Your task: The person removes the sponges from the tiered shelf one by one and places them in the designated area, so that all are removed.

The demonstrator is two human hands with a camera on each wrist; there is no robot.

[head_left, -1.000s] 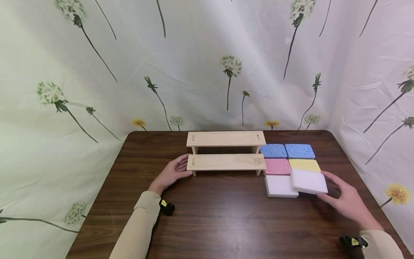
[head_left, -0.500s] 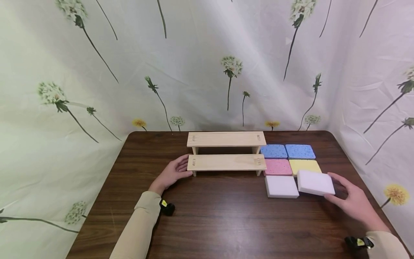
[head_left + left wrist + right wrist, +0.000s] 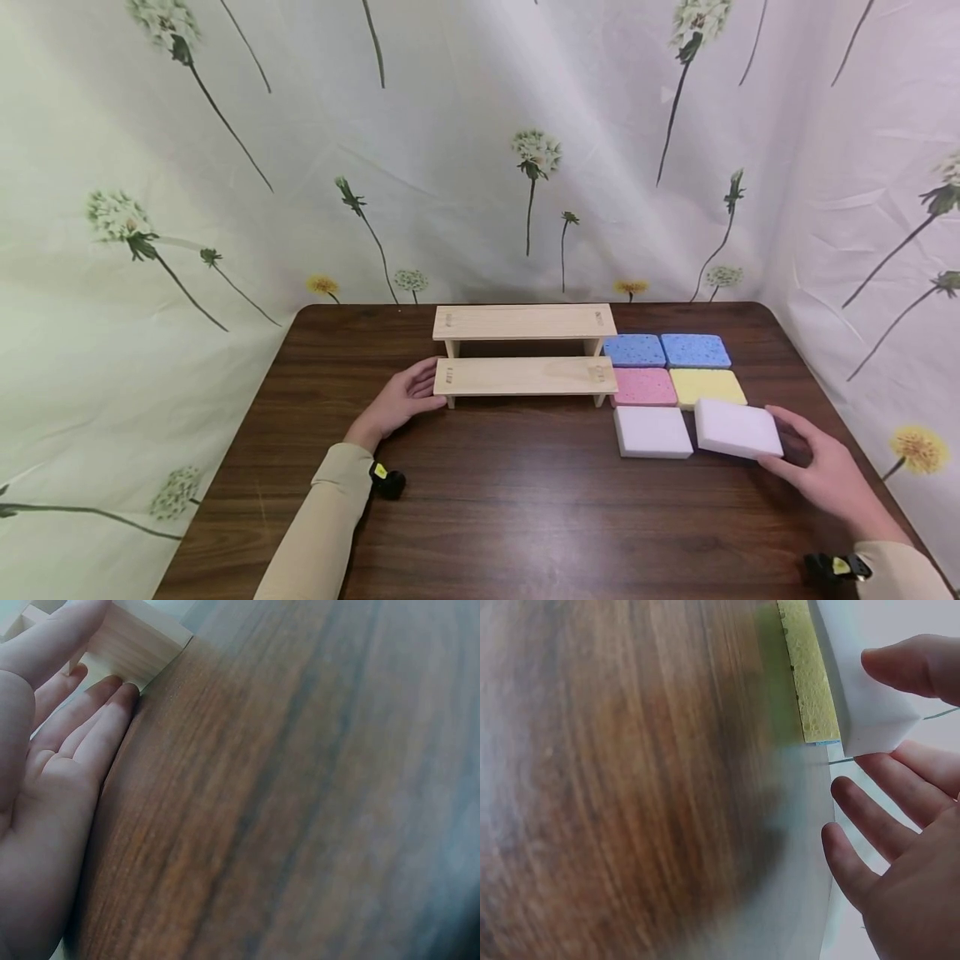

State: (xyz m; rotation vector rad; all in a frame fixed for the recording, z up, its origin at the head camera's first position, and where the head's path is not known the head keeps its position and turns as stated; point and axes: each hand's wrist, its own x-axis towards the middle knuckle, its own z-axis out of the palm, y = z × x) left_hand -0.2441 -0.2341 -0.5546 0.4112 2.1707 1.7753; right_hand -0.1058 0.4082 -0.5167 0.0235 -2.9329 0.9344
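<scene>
My right hand (image 3: 821,471) pinches a white sponge block (image 3: 737,428) at its right end, thumb at the front and fingers behind. In the right wrist view, the block (image 3: 866,682) hangs over the table with its far side by a yellow sponge (image 3: 810,682). A second white sponge block (image 3: 652,432) lies flat just to its left. At the left end of a two-tier wooden shelf (image 3: 525,377), my left hand (image 3: 397,402) rests on its side, fingertips at the shelf's leg. The left wrist view shows these fingers (image 3: 101,739) nearly straight beside the wood (image 3: 139,645).
Behind the white blocks lie a pink sponge (image 3: 643,387) and the yellow one; two blue sponges (image 3: 634,350) form the row farther back. The dark wooden table (image 3: 510,508) meets a flower-printed cloth (image 3: 465,167) at its back edge.
My right hand has drawn the white sponge block rightward and slightly toward me, off its overlap with the other white block. The left hand and shelf have stayed put.
</scene>
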